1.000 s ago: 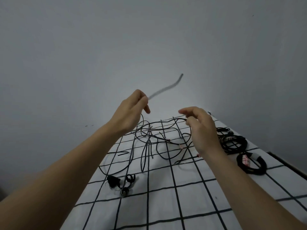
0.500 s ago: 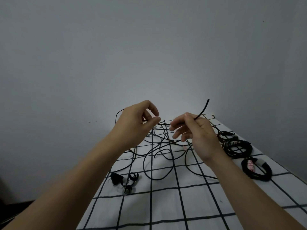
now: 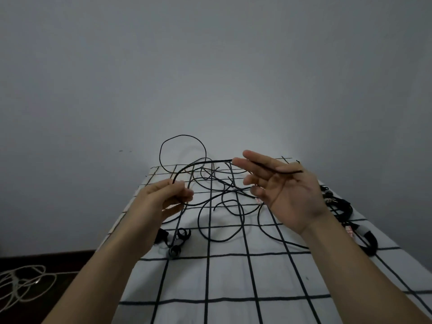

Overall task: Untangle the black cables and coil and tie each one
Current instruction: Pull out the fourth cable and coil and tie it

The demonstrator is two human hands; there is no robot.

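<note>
Now, L hand [image 3: 163, 198] is pinching black cable [image 3: 205, 162] w/ curled fingers, R hand [image 3: 288, 192] is lying open, fingers straight, cable end resting across them, tangle [image 3: 230, 191] sitting beyond fingertips.

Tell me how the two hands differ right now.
The left hand is curled, pinching the black cable; the right hand is spread open, palm toward the camera, the cable lying across its fingers. The left hand sits lower than the right hand. Both touch what looks like one cable.
</note>
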